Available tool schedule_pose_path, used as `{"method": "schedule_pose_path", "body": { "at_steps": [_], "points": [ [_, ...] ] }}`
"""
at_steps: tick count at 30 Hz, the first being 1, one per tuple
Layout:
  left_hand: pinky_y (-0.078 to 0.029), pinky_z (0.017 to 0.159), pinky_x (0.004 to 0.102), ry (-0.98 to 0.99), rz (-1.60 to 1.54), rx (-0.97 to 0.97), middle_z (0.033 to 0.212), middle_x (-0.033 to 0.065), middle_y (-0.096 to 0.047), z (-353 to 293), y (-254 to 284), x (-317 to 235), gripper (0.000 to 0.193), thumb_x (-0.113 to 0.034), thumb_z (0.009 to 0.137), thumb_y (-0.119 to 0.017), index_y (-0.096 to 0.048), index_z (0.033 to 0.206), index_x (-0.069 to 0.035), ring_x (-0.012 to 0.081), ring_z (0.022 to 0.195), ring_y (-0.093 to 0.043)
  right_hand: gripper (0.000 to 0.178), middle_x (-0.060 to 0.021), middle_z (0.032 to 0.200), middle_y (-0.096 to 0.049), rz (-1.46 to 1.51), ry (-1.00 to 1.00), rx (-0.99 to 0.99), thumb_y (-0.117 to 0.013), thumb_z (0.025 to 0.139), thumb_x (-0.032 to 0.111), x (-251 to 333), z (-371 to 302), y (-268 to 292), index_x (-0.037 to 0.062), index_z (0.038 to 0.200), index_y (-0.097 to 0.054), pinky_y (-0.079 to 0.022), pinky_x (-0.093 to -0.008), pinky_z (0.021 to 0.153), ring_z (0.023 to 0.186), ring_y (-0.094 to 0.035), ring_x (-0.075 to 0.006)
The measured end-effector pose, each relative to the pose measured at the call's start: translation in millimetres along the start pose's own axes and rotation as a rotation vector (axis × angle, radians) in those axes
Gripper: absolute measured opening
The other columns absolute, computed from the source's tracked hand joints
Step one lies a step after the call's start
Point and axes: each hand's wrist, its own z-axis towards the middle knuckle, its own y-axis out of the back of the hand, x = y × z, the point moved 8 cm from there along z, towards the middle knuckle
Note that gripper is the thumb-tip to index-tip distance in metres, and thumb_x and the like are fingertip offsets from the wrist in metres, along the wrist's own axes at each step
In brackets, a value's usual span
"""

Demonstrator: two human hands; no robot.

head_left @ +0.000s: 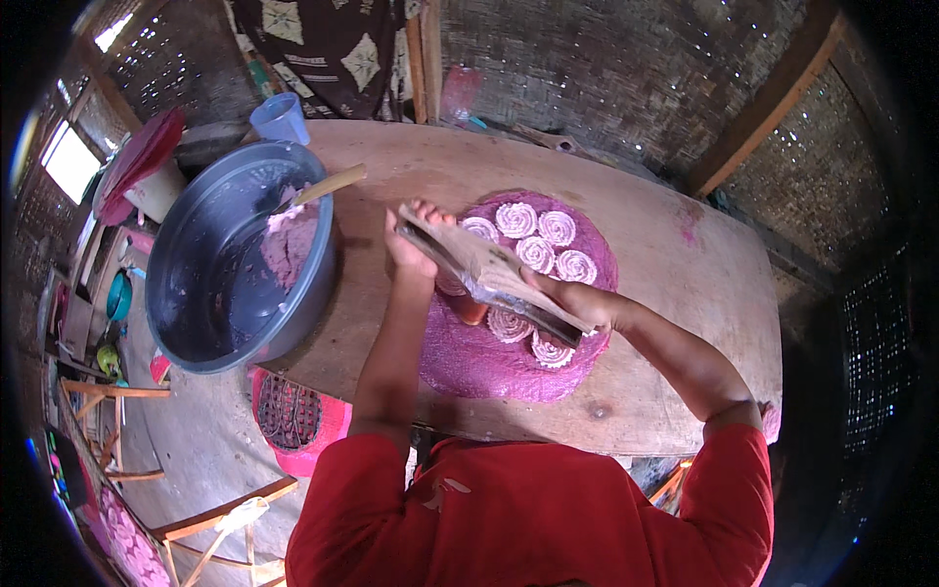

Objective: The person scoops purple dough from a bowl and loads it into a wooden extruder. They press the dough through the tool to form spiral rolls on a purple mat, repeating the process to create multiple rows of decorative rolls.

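A person in a red T-shirt [548, 509] stands at a wooden table [685, 293], seen from above. Both hands grip a wooden press [484, 262], which looks like two long flat pieces set one over the other. It is above a round purple plastic sheet [489, 377], its long axis slanting from upper left to lower right.

The left hand [414, 245] is clamped on the upper-left end, fingers curled over the far edge. The right hand [592, 301] is clamped on the lower-right end, thumb along the top; its other fingers are mostly hidden. A short orange-red part [469, 312] shows below the press, between the two hands and nearer the left one. Whether it touches the sheet cannot be told.

Pale pink piped swirls [535, 254] lie on the sheet, most beyond the press, two on its near side toward the right hand, and one partly covered near the left hand.

To the left, well apart from the press, a large grey basin [176, 293] holds pinkish dough [290, 249] and a wooden-handled utensil [333, 184]. A blue cup [280, 119] is just beyond it.
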Motion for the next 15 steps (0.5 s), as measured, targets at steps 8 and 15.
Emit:
{"method": "schedule_pose_path", "body": {
  "at_steps": [8,15],
  "points": [
    [-0.041,0.078,0.0387,-0.102,-0.044,0.151,0.075,-0.0022,-0.051,-12.4,-12.5,-25.2,0.036,-0.049,0.095,-0.045,-0.054,0.084,-0.015,0.0159,0.072,-0.050,0.078,-0.0033,0.064,-0.056,-0.210,-0.062,-0.087,-0.028,0.095,0.071,20.5,-5.7,2.1,0.0012,0.095,-0.063,-0.044,-0.0289,0.048,0.051,-0.053,-0.0127],
    [-0.040,0.077,0.0389,-0.070,-0.068,0.250,0.071,-0.0035,-0.050,-15.8,-46.0,-18.2,0.036,-0.049,0.093,-0.046,-0.053,0.080,-0.016,0.0157,0.069,-0.049,0.081,-0.0047,0.062,-0.056,-0.248,0.017,-0.153,-0.029,0.094,0.072,35.7,-21.7,3.0,-0.0005,0.090,-0.065,-0.046,-0.0303,0.049,0.052,-0.056,-0.0138]
  ]
}}
